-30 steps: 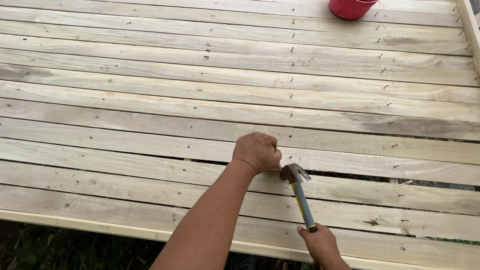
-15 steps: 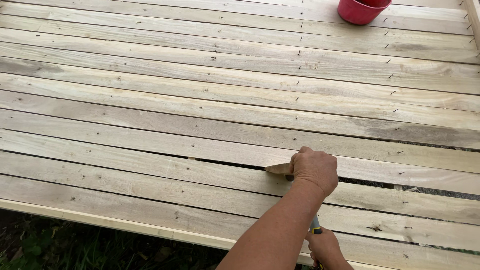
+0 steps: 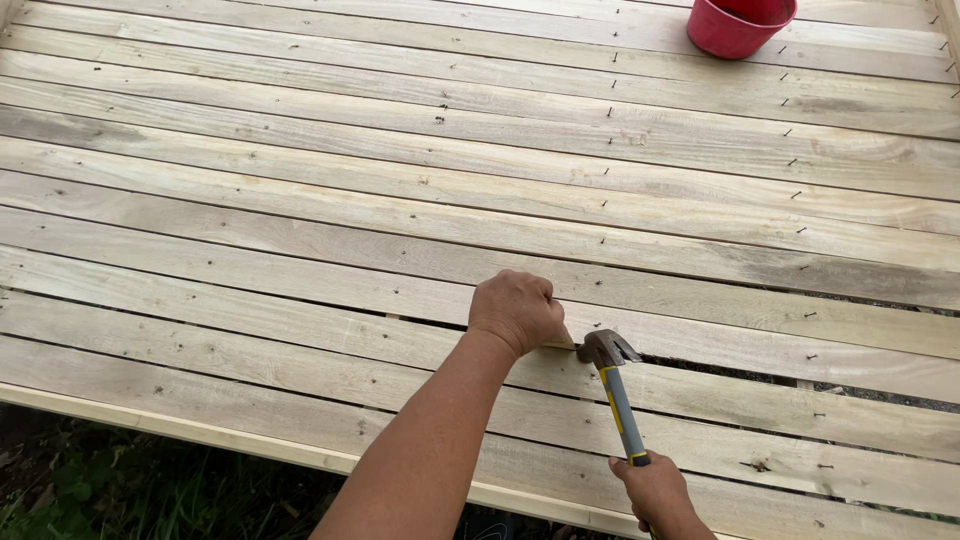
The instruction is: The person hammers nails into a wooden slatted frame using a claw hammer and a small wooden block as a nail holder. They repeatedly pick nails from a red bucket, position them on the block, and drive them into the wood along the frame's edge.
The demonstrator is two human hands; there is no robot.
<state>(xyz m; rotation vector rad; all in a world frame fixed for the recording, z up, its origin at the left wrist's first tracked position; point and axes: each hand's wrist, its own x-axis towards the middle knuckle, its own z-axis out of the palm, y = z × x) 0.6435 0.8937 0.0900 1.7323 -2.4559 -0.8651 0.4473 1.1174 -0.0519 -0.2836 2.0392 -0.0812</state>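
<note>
The hammer (image 3: 612, 385) lies low over the plank floor (image 3: 300, 200), its dark metal head with a forked claw resting at a gap between two boards, just right of the left hand (image 3: 517, 310). Its handle is grey with a yellow stripe and runs down toward the lower edge of the view, where the right hand (image 3: 655, 490) is wrapped around its end. The left hand is clenched into a fist, knuckles up, pressed on the board beside the hammer head; a small pale sliver of wood (image 3: 560, 342) pokes out from under it, though what the fingers pinch is hidden. The right hand is partly cut off by the frame. A red bucket (image 3: 738, 25) stands far off at the top edge, only its lower part showing. Small nails dot the boards.
</note>
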